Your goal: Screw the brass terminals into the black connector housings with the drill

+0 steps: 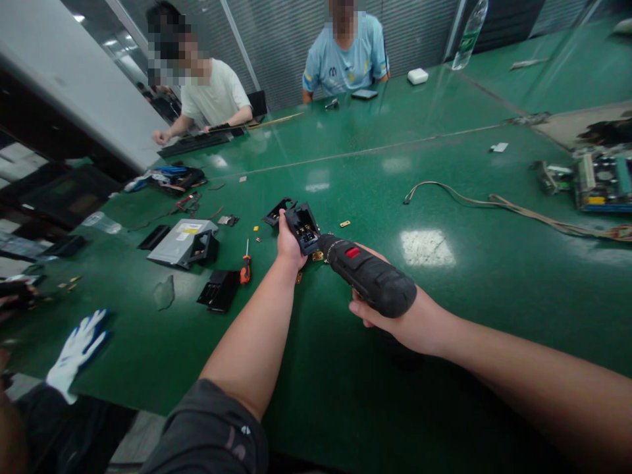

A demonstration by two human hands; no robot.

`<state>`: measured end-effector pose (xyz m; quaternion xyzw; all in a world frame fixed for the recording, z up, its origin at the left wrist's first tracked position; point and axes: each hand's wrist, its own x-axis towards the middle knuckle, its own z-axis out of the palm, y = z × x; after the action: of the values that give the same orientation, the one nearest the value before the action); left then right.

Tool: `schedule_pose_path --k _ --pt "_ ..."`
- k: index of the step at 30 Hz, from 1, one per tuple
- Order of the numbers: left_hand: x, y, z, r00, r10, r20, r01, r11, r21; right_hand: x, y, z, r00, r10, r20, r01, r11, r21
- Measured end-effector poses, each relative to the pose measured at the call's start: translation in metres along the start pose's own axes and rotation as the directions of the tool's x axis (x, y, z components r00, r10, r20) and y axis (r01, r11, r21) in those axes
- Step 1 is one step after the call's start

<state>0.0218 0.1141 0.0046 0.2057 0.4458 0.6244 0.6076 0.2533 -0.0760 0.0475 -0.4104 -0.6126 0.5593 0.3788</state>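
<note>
The left hand (291, 242) is closed around a black plastic housing (302, 227), its open side facing up with metal contacts inside. The right hand (395, 316) grips a black cordless screwdriver (368, 274) with a red button, its long axis slanting up-left and its nose touching the housing. Just left of the hands lie an orange-handled screwdriver (245, 264), a black plastic cover (218, 290), a grey metal disc drive (182, 243) and small brass pieces (316, 255). A white work glove (79, 349) lies at the glossy green workbench's (345, 395) near edge. Further right are a tan cable (494, 205) and a circuit board (603, 184). Two seated co-workers (345, 52) face the bench before a ribbed grey wall (419, 33).
</note>
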Motion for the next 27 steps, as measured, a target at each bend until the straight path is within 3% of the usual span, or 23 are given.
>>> schedule_pose_path --k 27 --pt "-0.0020 -0.0001 0.0010 1.000 0.002 0.002 -0.002 1.000 -0.001 -0.0004 -0.0035 0.0014 1.000 0.006 -0.003 -0.006 1.000 0.002"
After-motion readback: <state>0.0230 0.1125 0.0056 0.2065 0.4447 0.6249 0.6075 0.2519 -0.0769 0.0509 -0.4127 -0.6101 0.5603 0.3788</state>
